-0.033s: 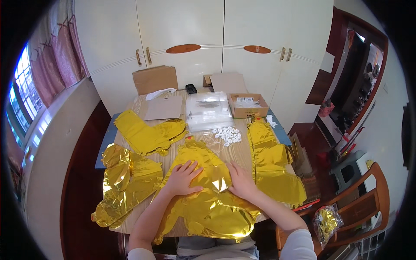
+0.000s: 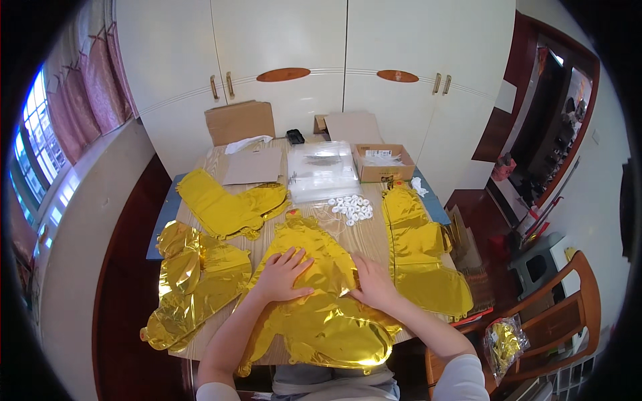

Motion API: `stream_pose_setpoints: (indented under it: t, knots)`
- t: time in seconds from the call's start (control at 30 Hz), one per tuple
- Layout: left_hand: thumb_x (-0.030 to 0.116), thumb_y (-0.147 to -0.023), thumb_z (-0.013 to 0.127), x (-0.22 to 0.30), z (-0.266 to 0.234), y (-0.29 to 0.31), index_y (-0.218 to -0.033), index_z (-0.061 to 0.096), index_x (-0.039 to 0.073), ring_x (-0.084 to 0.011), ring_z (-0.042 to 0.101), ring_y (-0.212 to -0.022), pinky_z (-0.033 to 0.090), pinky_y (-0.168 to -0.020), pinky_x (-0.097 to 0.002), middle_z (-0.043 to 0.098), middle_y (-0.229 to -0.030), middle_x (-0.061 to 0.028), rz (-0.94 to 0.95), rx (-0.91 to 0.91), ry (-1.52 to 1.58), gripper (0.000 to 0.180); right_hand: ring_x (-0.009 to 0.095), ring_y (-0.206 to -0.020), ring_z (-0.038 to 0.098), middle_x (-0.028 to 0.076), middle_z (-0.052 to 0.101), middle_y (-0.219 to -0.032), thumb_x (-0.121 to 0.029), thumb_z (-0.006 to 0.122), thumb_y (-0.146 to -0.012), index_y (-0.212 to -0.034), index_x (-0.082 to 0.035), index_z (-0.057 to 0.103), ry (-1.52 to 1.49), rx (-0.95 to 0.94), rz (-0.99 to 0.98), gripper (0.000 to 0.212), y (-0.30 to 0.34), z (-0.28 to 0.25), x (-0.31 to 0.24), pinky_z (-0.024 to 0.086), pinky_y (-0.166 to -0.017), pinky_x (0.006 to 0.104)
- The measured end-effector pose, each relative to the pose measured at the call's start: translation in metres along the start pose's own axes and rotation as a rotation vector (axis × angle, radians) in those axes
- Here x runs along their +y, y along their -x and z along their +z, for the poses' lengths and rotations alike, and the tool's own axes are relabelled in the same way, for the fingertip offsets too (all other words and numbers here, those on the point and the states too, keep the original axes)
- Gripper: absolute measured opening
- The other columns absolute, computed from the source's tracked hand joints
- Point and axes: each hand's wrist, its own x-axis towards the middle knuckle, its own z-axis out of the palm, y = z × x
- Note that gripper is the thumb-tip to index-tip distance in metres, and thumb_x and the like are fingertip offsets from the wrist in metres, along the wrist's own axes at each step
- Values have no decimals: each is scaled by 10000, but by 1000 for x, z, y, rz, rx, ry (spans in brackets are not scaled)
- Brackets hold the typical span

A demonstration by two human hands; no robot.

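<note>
An uninflated gold foil balloon (image 2: 321, 327) lies flat before me at the table's front edge, its near end hanging toward my lap. My left hand (image 2: 284, 277) rests palm down on its upper left part, fingers spread. At the balloon's right side is my right hand (image 2: 373, 282), its fingers extended over the foil and the thumb apart from them. More flat gold foil surrounds it: a stack (image 2: 224, 207) at the far left, a crumpled, shiny pile (image 2: 197, 287) at the near left, and another pile (image 2: 424, 260) on the right.
Small white rings (image 2: 351, 209) lie beyond the balloon, near clear plastic bags (image 2: 323, 170) and an open cardboard box (image 2: 384, 164). Cardboard sheets (image 2: 239, 122) lean by the white cabinet (image 2: 281, 40). A wooden chair (image 2: 582, 307) holding a bag of gold foil (image 2: 506, 344) stands at right.
My right hand has shifted slightly on the balloon's right side, and the creases and bright reflection beside it have changed. My left hand stays in place.
</note>
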Motion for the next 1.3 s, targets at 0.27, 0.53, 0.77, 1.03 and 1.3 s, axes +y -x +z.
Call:
stream_pose_setpoints:
  t: [0.27, 0.53, 0.77, 1.03, 1.3]
  knots:
    - [670, -853, 507, -7, 3, -9, -1463, 385, 201, -369, 314, -1396, 221, -1115, -569, 362, -1512, -140, -34, -33, -83, 779, 342, -1424, 268, 194, 315, -1505, -240, 714, -798, -1468, -1, 219, 177, -99, 46, 866, -3, 22, 16, 210, -1154, 525]
    - [707, -865, 450, -12, 6, -11, -1488, 339, 212, -377, 255, -1426, 163, -1131, -611, 296, -1549, -136, -78, -105, -85, 804, 350, -1421, 265, 208, 280, -1515, -180, 680, -805, -1474, 6, 206, 117, -99, 57, 841, -10, 24, 25, 212, -1155, 532]
    - [716, -861, 443, 2, 2, -11, -1487, 339, 273, -424, 218, -1428, 142, -1115, -660, 287, -1555, -121, -90, -157, -59, 774, 389, -1364, 342, 208, 328, -1479, -65, 615, -814, -1425, -118, 385, 71, -110, -34, 655, -7, 16, 33, 301, -1110, 554]
    - [729, -854, 440, 2, 2, -6, -1484, 345, 295, -435, 199, -1430, 133, -1089, -706, 287, -1561, -83, -49, -154, -78, 771, 382, -1311, 417, 159, 468, -1400, -82, 621, -832, -1336, -175, 532, 159, -123, -196, 520, 1, 15, 39, 361, -1070, 553]
    - [755, -849, 410, -8, 1, -1, -1489, 330, 304, -412, 202, -1435, 132, -1063, -742, 286, -1563, -62, -45, -143, -92, 788, 354, -1293, 443, 138, 503, -1376, -107, 611, -854, -1309, -165, 562, 151, -110, -222, 461, 4, 12, 41, 373, -1062, 538]
